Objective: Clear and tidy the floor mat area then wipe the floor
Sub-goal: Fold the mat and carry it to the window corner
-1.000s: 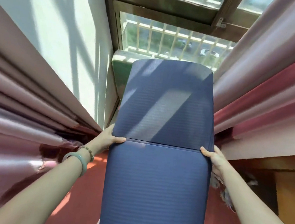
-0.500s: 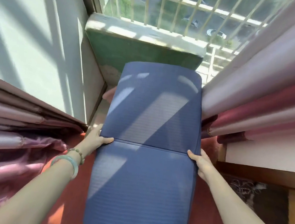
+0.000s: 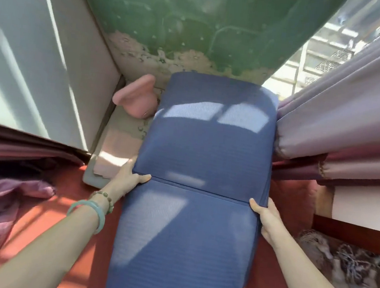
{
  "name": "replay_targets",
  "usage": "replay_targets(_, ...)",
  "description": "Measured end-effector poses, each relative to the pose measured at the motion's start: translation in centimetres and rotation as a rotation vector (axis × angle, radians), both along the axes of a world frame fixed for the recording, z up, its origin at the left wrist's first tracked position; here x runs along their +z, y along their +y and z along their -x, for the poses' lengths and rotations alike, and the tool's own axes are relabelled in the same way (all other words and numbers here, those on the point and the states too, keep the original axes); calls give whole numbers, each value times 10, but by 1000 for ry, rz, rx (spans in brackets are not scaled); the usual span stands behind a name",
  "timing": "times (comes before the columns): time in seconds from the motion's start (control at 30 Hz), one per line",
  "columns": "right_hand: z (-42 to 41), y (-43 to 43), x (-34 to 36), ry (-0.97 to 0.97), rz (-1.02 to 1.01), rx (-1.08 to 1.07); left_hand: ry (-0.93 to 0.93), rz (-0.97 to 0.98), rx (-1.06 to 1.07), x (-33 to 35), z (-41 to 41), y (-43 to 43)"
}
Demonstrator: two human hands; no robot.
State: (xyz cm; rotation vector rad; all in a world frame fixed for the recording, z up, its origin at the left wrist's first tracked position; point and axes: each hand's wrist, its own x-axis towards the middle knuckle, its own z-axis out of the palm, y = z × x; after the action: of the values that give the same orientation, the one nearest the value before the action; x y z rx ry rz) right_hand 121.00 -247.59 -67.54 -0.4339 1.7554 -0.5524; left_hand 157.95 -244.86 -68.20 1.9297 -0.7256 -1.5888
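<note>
Head view: left hand [image 3: 130,179] and right hand [image 3: 262,216] clamp the blue mat [image 3: 207,150] at its fold — thumbs over, fingers hidden beneath — likely to hold its layers together.

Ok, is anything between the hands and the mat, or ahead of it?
Nothing: left hand and right hand grip the blue mat at its fold. A pink object sits beside its far left edge; the curtain touches its right edge.

The blue mat [image 3: 201,157] runs off the bottom edge and hides the right side of a pink object [image 3: 138,101]. Behind it lie the fingers of the left hand [image 3: 128,179] and the right hand [image 3: 264,217]; only the thumbs show. A mottled grey heap [image 3: 347,273] at lower right is too blurred to identify.
</note>
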Motion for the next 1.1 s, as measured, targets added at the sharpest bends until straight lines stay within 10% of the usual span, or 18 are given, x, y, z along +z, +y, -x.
replay_targets(0.77, -17, -71, -167, 112, -27, 221, -341, 39, -116, -145, -8, -54)
replay_targets(0.93, -40, -61, -144, 720, 248, 710, -1045, 241, -700, -142, 11, -47)
replay_targets(1.1, -50, -40, -139, 915, 347, 1271, -1110, 355, -1061, -147, 22, -25)
